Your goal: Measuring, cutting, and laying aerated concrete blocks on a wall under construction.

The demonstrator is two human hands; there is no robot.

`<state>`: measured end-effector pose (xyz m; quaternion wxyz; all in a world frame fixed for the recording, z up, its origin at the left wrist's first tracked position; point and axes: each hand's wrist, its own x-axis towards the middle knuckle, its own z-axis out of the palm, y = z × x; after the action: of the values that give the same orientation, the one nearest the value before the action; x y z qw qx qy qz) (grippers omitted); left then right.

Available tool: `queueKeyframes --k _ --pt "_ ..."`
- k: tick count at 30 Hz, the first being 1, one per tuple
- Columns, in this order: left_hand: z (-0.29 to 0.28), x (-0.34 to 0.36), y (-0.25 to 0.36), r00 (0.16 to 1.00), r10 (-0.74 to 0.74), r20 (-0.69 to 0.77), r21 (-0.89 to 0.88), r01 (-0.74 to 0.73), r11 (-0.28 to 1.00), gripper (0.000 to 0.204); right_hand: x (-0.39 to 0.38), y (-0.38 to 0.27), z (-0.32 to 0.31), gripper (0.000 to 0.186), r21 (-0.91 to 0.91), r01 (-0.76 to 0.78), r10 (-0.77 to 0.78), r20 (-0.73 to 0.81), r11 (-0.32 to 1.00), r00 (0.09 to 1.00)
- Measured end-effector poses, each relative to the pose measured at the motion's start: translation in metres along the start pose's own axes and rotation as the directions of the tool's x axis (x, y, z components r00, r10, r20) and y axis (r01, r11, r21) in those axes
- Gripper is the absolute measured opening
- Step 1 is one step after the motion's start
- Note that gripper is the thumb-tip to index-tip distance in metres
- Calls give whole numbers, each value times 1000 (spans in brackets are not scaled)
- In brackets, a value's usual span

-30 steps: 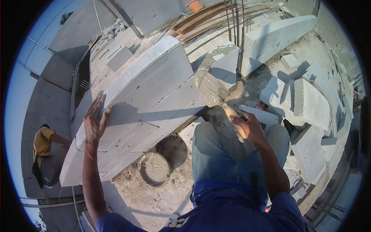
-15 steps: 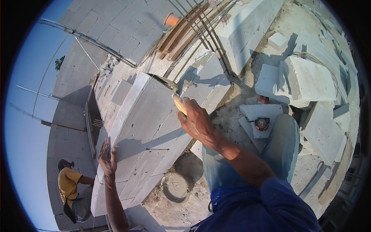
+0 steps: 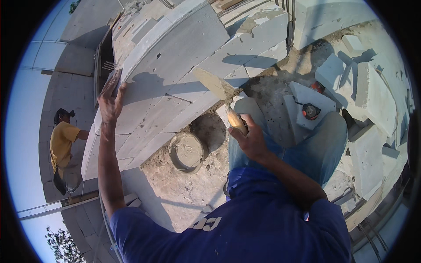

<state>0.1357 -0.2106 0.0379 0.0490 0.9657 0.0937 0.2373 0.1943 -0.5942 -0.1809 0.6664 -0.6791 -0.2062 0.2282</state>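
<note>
Trowel [image 3: 222, 90] in right hand [image 3: 251, 139], long axis diagonal, tip forward-left

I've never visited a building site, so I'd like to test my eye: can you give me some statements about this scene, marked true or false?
1. The right hand holds a trowel. True.
2. The left hand grips a tape measure. False: it rests at the top edge of the block wall; the tape measure lies on a pale slab.
3. A round bucket stands on the ground. True.
4. The trowel is dipped in the bucket. False: it is held clear of it.
5. The co-worker wears blue. False: the shirt is yellow.
</note>
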Motion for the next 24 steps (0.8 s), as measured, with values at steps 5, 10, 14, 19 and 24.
queueKeyframes --k 5,10,14,19,24 --pt "25 8 -1 1000 18 21 88 -20 996 50 -3 74 80 26 188 -582 399 564 791 723" --pt "8 -24 -85 992 49 116 113 -62 992 54 -19 106 172 26 101 -696 431 720 711 545" --pt "14 -9 -38 997 16 82 89 -23 996 46 -11 122 119 31 -120 -399 378 640 909 669" --pt "64 37 -71 993 119 -8 70 -118 991 45 -63 11 -104 41 -78 -89 105 243 993 964" --pt "64 -10 50 934 249 -257 284 -173 943 46 -204 49 -263 62 -245 -612 -74 -954 752 291"
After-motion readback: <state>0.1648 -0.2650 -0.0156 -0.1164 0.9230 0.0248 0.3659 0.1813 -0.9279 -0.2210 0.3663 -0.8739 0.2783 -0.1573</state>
